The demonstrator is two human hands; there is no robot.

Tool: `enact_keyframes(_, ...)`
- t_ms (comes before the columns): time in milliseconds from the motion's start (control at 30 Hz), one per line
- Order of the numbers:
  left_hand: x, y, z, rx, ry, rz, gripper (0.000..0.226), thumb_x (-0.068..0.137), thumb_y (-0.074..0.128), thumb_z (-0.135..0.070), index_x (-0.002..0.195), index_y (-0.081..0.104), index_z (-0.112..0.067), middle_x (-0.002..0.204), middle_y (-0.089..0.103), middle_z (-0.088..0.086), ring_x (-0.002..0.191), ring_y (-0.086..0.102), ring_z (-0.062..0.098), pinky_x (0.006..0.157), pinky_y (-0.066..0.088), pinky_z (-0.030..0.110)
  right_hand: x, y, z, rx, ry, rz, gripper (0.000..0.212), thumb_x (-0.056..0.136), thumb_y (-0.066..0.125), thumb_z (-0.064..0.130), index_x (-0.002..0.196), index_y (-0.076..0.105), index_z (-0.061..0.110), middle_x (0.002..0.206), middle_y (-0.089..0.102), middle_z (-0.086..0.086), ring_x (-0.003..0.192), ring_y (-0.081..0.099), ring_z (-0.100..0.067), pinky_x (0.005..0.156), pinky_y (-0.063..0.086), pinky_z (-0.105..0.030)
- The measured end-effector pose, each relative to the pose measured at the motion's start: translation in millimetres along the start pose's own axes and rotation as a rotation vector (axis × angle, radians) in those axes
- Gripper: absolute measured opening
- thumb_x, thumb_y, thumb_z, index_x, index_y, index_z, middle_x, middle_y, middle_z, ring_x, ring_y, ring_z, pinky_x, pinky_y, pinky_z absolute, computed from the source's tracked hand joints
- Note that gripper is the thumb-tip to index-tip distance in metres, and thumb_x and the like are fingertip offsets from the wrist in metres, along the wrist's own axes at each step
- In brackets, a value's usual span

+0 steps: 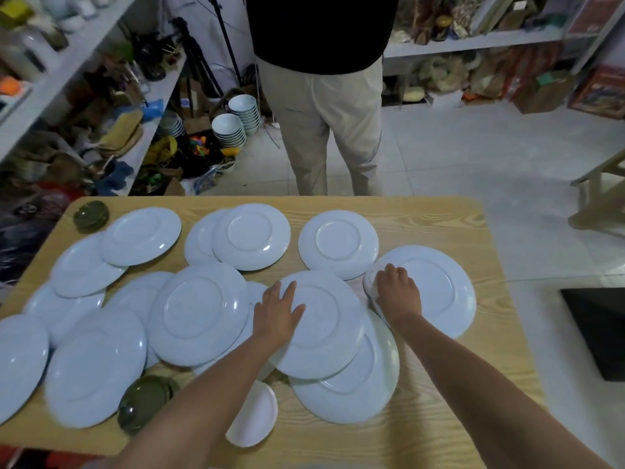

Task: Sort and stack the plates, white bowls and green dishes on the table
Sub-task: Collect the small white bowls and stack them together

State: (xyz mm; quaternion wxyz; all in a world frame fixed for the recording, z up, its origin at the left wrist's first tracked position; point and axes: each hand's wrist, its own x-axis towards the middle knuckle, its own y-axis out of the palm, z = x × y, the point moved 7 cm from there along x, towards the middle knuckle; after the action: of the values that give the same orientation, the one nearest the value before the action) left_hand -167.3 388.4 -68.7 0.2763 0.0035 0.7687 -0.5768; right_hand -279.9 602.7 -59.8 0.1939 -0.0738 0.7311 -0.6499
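Left grip (279,313): released, fingers flat on the middle plate (324,333).
Right grip (399,292): curled over the left rim of the right plate (436,289), at 3 o'clock.
Other plates (199,316): face down, overlapping, 8 to 1 o'clock on the surface (449,418).
Far dish (91,214): green, 10 o'clock corner.
Near dish (142,404): green, 7 o'clock.
Bowl (253,418): 6 o'clock, beside the left forearm.

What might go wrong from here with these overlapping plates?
The left hand presses flat on a round white plate leaning on others; it may slide and clatter.
The right hand grips just the rim of the rightmost white plate; it could slip when lifted.
The left forearm passes close to a small white oval dish near the wooden table's edge; a sweep might knock it off.
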Motion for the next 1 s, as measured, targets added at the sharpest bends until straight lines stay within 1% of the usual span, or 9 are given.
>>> enact_keyframes(133, -5, -4, 12, 0.066, 0.01, -0.022, 0.06, 0.099, 0.029, -0.047, 0.152, 0.015, -0.023, 0.156, 0.019, 0.014, 0.144, 0.019, 0.028, 0.115, 0.024, 0.041, 4, 12, 6, -0.064, -0.037, 0.058, 0.038, 0.029, 0.082, -0.005, 0.064, 0.067, -0.001, 0.081, 0.069, -0.024, 0.069, 0.069, -0.04, 0.04, 0.046, -0.027)
enact_keyframes(233, -9, -10, 24, 0.123, 0.015, -0.076, 0.057, 0.1, 0.027, -0.046, 0.151, 0.021, -0.02, 0.155, 0.025, 0.015, 0.142, 0.024, 0.027, 0.114, 0.026, 0.039, 2, -4, 14, -0.09, -0.109, -0.07, 0.013, 0.045, 0.063, -0.003, 0.057, 0.066, 0.0, 0.067, 0.067, -0.025, 0.059, 0.068, -0.044, 0.031, 0.04, -0.024)
enact_keyframes(300, -11, -14, 34, 0.139, 0.006, -0.1, 0.056, 0.1, 0.026, -0.046, 0.149, 0.024, -0.019, 0.154, 0.026, 0.015, 0.142, 0.025, 0.027, 0.113, 0.026, 0.039, -1, -14, 17, -0.066, -0.133, -0.1, 0.018, 0.049, 0.054, 0.002, 0.062, 0.065, -0.005, 0.061, 0.066, -0.023, 0.049, 0.065, -0.04, 0.028, 0.037, -0.022)
enact_keyframes(400, -16, -20, 45, 0.134, -0.015, -0.108, 0.056, 0.101, 0.024, -0.045, 0.15, 0.023, -0.019, 0.156, 0.022, 0.014, 0.144, 0.022, 0.027, 0.116, 0.021, 0.039, 2, -37, 11, -0.038, -0.065, -0.172, 0.043, 0.042, 0.071, -0.004, 0.08, 0.053, -0.008, 0.058, 0.059, -0.015, 0.04, 0.057, -0.028, 0.033, 0.033, -0.02)
enact_keyframes(500, -24, -26, 55, 0.174, -0.01, -0.133, 0.056, 0.101, 0.022, -0.044, 0.151, 0.019, -0.019, 0.158, 0.018, 0.013, 0.145, 0.018, 0.025, 0.118, 0.017, 0.039, 2, -39, -15, 0.269, 0.235, -0.125, 0.019, 0.087, 0.052, 0.004, 0.104, 0.051, -0.002, 0.092, 0.063, -0.016, 0.08, 0.065, -0.033, 0.058, 0.04, -0.032)
enact_keyframes(567, -30, -32, 64, 0.195, -0.005, -0.155, 0.056, 0.102, 0.021, -0.043, 0.152, 0.017, -0.019, 0.159, 0.015, 0.012, 0.146, 0.015, 0.024, 0.118, 0.014, 0.04, -5, -31, -33, 0.544, 0.487, -0.046, 0.014, 0.092, 0.047, 0.009, 0.101, 0.052, -0.001, 0.098, 0.063, -0.017, 0.093, 0.063, -0.037, 0.068, 0.042, -0.034)
enact_keyframes(700, -39, -44, 91, 0.243, -0.004, -0.181, 0.056, 0.103, 0.019, -0.042, 0.153, 0.01, -0.019, 0.16, 0.01, 0.01, 0.148, 0.01, 0.023, 0.119, 0.009, 0.04, -26, -18, -39, 0.963, 0.685, -0.017, 0.016, 0.085, 0.055, 0.009, 0.071, 0.051, 0.003, 0.077, 0.068, -0.017, 0.074, 0.067, -0.035, 0.069, 0.05, -0.037)
enact_keyframes(833, -48, -55, 125, 0.232, -0.027, -0.194, 0.056, 0.102, 0.018, -0.042, 0.153, 0.01, -0.019, 0.159, 0.012, 0.011, 0.147, 0.011, 0.025, 0.119, 0.009, 0.042, -53, -18, 1, 1.126, 0.632, 0.05, 0.027, 0.083, 0.051, 0.001, 0.057, 0.049, 0.005, 0.064, 0.063, -0.015, 0.058, 0.069, -0.033, 0.057, 0.058, -0.036)
enact_keyframes(1000, -55, -59, 156, 0.224, 0.007, -0.176, 0.056, 0.102, 0.016, -0.042, 0.153, 0.009, -0.019, 0.16, 0.01, 0.011, 0.147, 0.011, 0.024, 0.119, 0.007, 0.041, -91, -27, 81, 1.161, 0.432, 0.095, 0.032, 0.087, 0.06, 0.006, 0.057, 0.049, 0.006, 0.052, 0.054, -0.009, 0.043, 0.06, -0.023, 0.037, 0.048, -0.022)
